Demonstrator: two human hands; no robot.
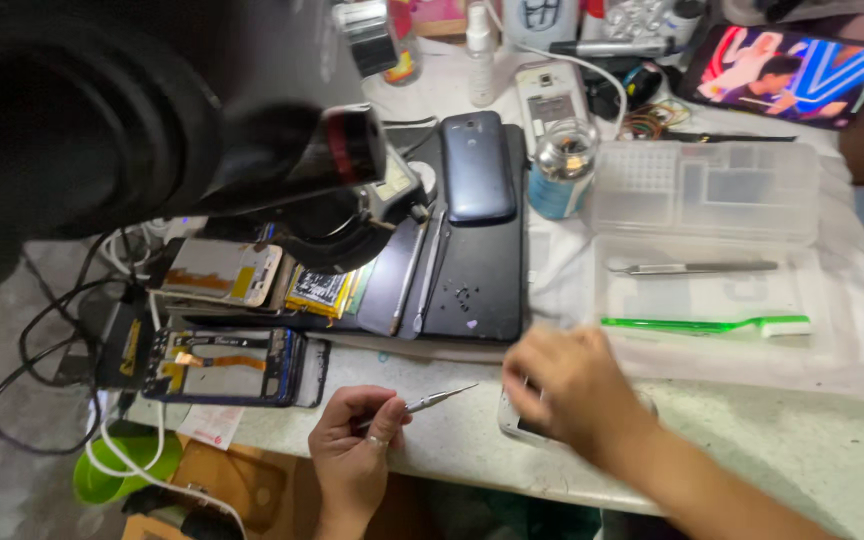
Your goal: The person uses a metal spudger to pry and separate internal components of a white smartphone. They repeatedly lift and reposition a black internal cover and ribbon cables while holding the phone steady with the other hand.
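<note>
My left hand (354, 440) holds thin metal tweezers (439, 398) near the table's front edge, their tip pointing right and up. My right hand (567, 385), blurred, rests on a white phone (512, 418) lying flat on the table, covering most of it. The tweezers' tip is a short way left of that phone and not touching it.
A black work mat (477, 280) carries a dark blue phone (477, 165), two metal tools (422, 270) and tiny screws. An open phone frame (222, 365), a clear parts box (702, 190), a green toothbrush (702, 325), a jar (562, 165) and a playing tablet (792, 75) surround it. A black microscope (152, 110) overhangs the left.
</note>
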